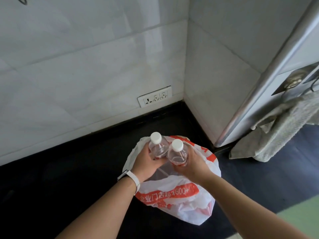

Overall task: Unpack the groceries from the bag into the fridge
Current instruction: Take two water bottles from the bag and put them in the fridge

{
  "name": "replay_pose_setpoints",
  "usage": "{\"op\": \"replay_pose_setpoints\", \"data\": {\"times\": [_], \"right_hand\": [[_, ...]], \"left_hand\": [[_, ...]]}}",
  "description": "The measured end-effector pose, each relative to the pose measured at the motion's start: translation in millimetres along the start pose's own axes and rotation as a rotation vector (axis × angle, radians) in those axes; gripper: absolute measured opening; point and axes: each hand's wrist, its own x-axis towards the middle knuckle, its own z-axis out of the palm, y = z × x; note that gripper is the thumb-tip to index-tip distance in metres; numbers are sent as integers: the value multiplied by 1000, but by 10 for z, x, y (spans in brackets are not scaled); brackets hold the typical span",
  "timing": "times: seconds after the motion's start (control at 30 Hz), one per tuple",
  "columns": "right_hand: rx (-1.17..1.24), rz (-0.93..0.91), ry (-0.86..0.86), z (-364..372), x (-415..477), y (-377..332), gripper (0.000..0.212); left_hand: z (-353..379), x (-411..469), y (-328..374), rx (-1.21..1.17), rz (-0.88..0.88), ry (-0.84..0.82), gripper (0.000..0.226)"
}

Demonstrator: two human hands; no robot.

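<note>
Bottles of water, two of them, are held upright just above an open white and red bag (pixel 172 195), which sits on a black surface (pixel 69 178). The left bottle (pixel 158 147) is gripped round its body by the left hand (pixel 146 163), and the right bottle (pixel 177 152) by the right hand (pixel 193 163). The bottles touch side by side, white caps up. A socket (pixel 154 96) is set low in the tiled wall behind. At the right stands a white panel with a silver edge (pixel 259 80), possibly the fridge, with a grey towel (pixel 284 128) hung on it. The step in hand is judged to be lifting the bottles out of the bag. Next they must be carried to the fridge. If its door is closed, one hand would have to be freed first. Something red appears to be left in the bag.
</note>
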Motion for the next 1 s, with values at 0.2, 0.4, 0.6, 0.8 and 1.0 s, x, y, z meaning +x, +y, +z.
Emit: {"op": "replay_pose_setpoints", "data": {"times": [0.2, 0.4, 0.6, 0.8, 1.0], "right_hand": [[-9, -12, 10, 42, -5, 13, 68], [25, -109, 0, -20, -131, -117, 62], [133, -230, -21, -61, -368, -312, 57], [331, -326, 23, -83, -661, -586, 55], [483, -450, 25, -60, -950, -910, 42]], "left_hand": [[1, -140, 29, -208, -36, 50, 53], [-138, -440, 96, -330, 0, 155, 53], [-332, -791, 306, -374, 64, 226, 47], [-498, -1123, 509, -467, 161, 289, 42], [-674, -1435, 651, -594, 227, 341, 45]]}}
